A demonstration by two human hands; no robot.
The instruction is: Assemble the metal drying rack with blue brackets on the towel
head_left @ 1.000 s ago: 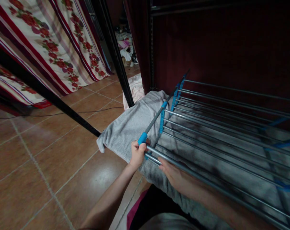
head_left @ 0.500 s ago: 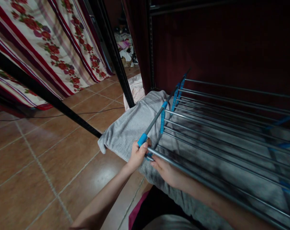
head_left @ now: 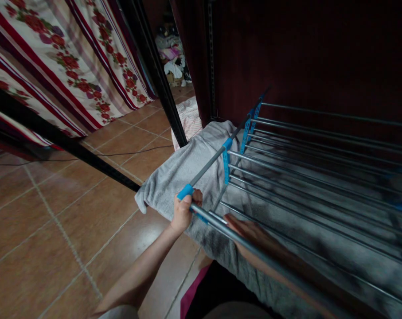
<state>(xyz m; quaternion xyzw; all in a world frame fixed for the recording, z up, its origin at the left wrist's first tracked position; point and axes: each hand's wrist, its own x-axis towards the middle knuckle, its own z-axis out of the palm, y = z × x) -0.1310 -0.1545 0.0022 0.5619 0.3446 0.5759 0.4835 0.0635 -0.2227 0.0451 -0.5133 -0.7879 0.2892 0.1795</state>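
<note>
A clothes drying rack (head_left: 287, 169) with grey metal bars and blue plastic joints stands over a grey towel-like cloth (head_left: 174, 177). My left hand (head_left: 181, 216) is closed around its near left corner, just below a blue corner piece (head_left: 186, 192); the thumb lies on top. Behind and below the front bar is my right hand (head_left: 245, 230), its fingers stretched to the left, close to a short lower bar. The front bar hides part of this hand and forearm, and I cannot tell whether the fingers touch the rack.
Black metal posts (head_left: 161, 79) and a slanting black bar (head_left: 87, 164) stand left of the cloth. Beyond the tiled floor (head_left: 31, 239) hangs a floral curtain (head_left: 68, 57). A thin cable (head_left: 137, 153) crosses the tiles. A dark red panel (head_left: 303, 53) rises behind the rack.
The rack's near corner has shifted left and slightly up with my left hand on it. My right hand has moved right, away from the corner, and now sits behind the front bar.
</note>
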